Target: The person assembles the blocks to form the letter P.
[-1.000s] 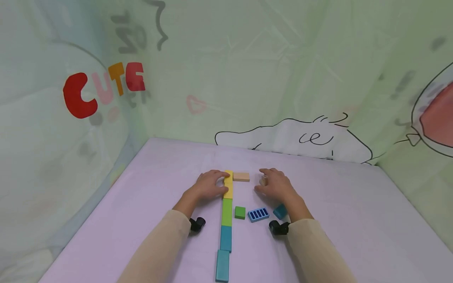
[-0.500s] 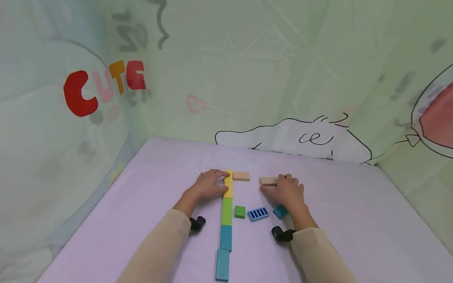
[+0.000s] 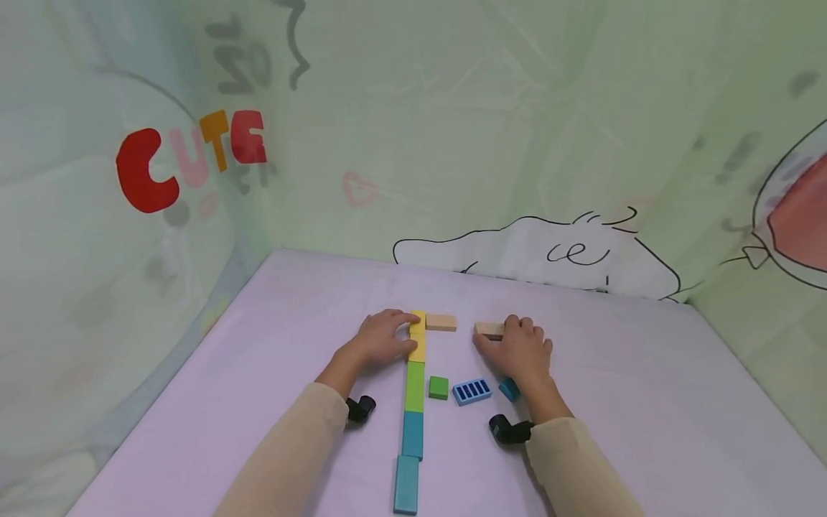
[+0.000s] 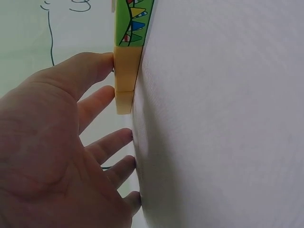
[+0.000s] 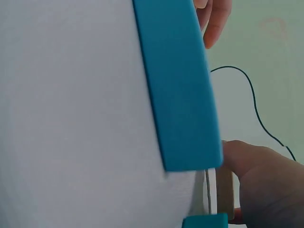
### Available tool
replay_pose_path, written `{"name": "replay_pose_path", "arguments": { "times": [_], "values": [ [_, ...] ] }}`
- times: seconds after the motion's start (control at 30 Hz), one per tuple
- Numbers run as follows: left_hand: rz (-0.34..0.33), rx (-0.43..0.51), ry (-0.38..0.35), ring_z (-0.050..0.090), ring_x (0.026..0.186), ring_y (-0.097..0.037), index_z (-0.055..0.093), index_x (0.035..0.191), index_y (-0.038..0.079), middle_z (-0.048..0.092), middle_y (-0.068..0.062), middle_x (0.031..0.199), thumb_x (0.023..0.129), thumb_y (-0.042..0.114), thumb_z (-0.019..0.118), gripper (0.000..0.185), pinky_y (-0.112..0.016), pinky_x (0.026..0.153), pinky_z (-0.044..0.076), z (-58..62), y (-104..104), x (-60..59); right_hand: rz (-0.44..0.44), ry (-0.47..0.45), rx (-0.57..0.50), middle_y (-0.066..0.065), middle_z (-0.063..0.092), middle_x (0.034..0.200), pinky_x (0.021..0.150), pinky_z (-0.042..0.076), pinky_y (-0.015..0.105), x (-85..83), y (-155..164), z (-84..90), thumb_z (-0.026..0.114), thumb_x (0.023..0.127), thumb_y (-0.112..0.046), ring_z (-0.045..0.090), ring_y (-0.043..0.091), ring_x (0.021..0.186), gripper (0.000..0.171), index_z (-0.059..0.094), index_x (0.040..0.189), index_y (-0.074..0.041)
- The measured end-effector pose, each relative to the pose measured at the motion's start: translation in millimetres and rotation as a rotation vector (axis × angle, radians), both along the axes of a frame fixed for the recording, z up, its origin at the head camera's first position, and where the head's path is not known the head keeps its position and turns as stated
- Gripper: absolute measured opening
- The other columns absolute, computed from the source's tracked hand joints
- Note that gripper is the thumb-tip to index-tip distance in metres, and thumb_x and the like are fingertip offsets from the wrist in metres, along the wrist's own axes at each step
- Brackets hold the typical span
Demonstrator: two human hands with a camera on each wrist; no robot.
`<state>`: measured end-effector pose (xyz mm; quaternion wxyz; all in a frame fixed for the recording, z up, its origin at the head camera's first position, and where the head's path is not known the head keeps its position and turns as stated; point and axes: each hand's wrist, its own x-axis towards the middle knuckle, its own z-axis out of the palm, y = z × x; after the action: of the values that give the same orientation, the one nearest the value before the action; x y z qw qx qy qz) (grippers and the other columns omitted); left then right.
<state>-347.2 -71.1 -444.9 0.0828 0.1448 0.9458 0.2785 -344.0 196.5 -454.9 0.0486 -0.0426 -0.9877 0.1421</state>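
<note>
Right grip [image 3: 517, 348] pinches the tan block [image 3: 489, 330] right of the peach block [image 3: 441, 322], left grip [image 3: 384, 335], fingers relaxed, touches the yellow blocks [image 3: 417, 348]; five-block row [image 3: 415, 386] looks laid, with tan block, green square [image 3: 438, 388], striped block [image 3: 472, 391], loose teal block [image 3: 509, 389] apparently unplaced.

The right hand [image 3: 520, 350] hides the right end of the wooden block [image 3: 489, 329], and its wrist side covers part of the small teal block [image 3: 509, 390] nearer by. Both sleeves [image 3: 284, 452] run off the head view's near edge; the drawn balloon [image 3: 804, 215] is cut off at the right. In the left wrist view, the edge crops the flag-printed green block [image 4: 134, 23] and the left hand [image 4: 52, 142]. The right wrist view crops a large blue block [image 5: 183, 95].
</note>
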Motion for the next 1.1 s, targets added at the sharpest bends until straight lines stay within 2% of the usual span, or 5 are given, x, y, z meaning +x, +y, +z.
{"name": "replay_pose_path", "arguments": {
  "times": [0.23, 0.57, 0.8, 1.1],
  "values": [
    [-0.001, -0.004, 0.005, 0.034, 0.154, -0.031, 0.055, 0.150, 0.026, 0.043, -0.009, 0.162, 0.099, 0.036, 0.065, 0.053, -0.061, 0.128, 0.017, -2.9, 0, -1.0, -0.008, 0.016, 0.011, 0.035, 0.053, 0.137, 0.118, 0.027, 0.072, -1.4, -19, 4.2, 0.065, 0.092, -0.060, 0.045, 0.054, 0.132, 0.085, 0.050, 0.139, 0.010],
    [0.001, -0.006, 0.008, 0.034, 0.154, -0.031, 0.055, 0.149, 0.026, 0.044, -0.009, 0.162, 0.099, 0.036, 0.066, 0.053, -0.061, 0.127, 0.017, -1.5, 0, 0.3, -0.050, -0.008, 0.007, 0.036, 0.049, 0.141, 0.116, 0.025, 0.075, -5.7, -29, 1.3, 0.063, 0.092, -0.060, 0.041, 0.055, 0.134, 0.089, 0.047, 0.141, 0.012],
    [-0.004, -0.006, 0.000, 0.033, 0.154, -0.031, 0.054, 0.150, 0.026, 0.043, -0.009, 0.162, 0.099, 0.036, 0.065, 0.053, -0.060, 0.128, 0.016, -3.7, 0, -0.1, -0.065, -0.016, 0.015, 0.035, 0.051, 0.138, 0.114, 0.028, 0.075, -9.5, -31, -1.1, 0.068, 0.090, -0.061, 0.043, 0.053, 0.132, 0.089, 0.049, 0.139, 0.012],
    [-0.005, -0.002, 0.011, 0.033, 0.154, -0.032, 0.055, 0.150, 0.025, 0.043, -0.009, 0.162, 0.099, 0.036, 0.065, 0.053, -0.061, 0.128, 0.016, -3.2, -1, -0.5, -0.067, -0.008, 0.032, 0.033, 0.054, 0.134, 0.110, 0.034, 0.072, -10.1, -34, 0.8, 0.070, 0.092, -0.057, 0.047, 0.051, 0.127, 0.081, 0.054, 0.135, 0.010]
  ]
}}
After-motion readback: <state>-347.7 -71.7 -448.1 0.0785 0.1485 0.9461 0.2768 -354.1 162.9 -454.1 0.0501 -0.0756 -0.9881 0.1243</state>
